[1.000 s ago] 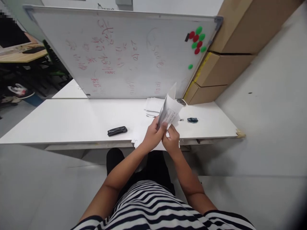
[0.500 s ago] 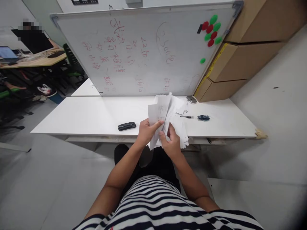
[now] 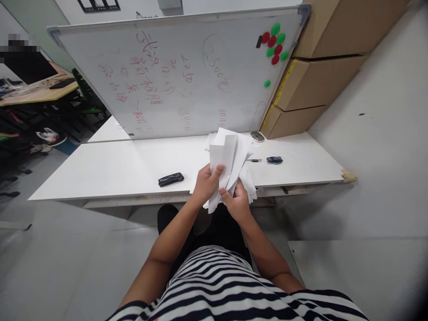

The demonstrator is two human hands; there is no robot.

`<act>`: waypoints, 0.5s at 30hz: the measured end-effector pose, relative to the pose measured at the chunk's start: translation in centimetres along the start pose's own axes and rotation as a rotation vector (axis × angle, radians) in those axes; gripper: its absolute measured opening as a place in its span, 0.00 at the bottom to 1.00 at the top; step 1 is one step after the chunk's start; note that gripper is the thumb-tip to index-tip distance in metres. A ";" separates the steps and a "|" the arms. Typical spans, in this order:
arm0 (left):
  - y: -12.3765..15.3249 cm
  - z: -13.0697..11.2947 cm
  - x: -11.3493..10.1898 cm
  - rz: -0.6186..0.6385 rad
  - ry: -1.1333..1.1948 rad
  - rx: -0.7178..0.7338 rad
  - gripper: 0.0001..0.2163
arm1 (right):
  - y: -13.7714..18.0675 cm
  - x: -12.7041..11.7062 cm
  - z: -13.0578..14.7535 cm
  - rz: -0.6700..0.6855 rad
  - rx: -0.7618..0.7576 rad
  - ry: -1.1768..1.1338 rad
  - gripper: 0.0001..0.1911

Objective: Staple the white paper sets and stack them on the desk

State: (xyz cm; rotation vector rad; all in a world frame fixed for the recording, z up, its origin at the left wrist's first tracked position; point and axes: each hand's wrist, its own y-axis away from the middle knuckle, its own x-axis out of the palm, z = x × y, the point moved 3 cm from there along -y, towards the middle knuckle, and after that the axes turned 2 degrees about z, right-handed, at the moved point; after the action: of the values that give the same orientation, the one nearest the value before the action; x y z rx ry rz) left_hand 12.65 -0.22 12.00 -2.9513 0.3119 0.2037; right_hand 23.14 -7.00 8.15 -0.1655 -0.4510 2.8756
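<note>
Holding white sheets (image 3: 223, 154) up between both hands, over the near edge of the white table (image 3: 110, 165). Fanned unevenly: creased and narrow toward the left hand (image 3: 204, 184), broader and slightly curved toward the right hand (image 3: 238, 203).

Gripping with the left hand partly closed, thumb flat across the front of the paper, fingers tucked mostly out of sight behind. Pinching lower down with the right hand, also partly closed, thumb at the lower part of the sheets, fingers curled behind. Can't tell how many sheets sit in each grip. Noted a lower paper tip reaching below the left hand, past the table edge.

Can see a loose paper pile (image 3: 249, 185) on the table, under and around the hands, edges showing just right of the right hand. Spotted a black stapler (image 3: 171, 179) left of the left hand, near it, lying at a slant. Spotted beyond the right hand, to its right: a slim dark pen (image 3: 256, 160), then a small dark blue object (image 3: 274, 159), too small to identify. Farther ahead of the right hand, logged a computer mouse (image 3: 257, 136), close to stacked cardboard boxes (image 3: 301, 84). Recorded straight ahead of both hands: a whiteboard (image 3: 187, 44) with red handwriting, leaning on its side.
</note>
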 end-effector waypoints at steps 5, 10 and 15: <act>-0.3 -0.3 0.4 0.014 -0.065 0.020 0.18 | 0.0 -1.3 -1.1 -0.105 0.022 -0.029 0.19; -7.1 -0.1 0.3 -0.068 -0.056 0.094 0.19 | -0.1 -6.2 -2.8 -0.421 -0.001 0.228 0.17; -18.8 2.3 2.6 -0.285 -0.298 0.160 0.19 | 0.1 -11.6 -1.8 -0.485 -0.103 0.656 0.19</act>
State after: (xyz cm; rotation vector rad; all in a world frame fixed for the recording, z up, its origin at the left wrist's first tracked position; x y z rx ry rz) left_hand 19.00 17.81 12.20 -2.7135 -0.1255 0.5435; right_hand 34.62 -9.40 7.31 -0.8512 -0.4274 2.1599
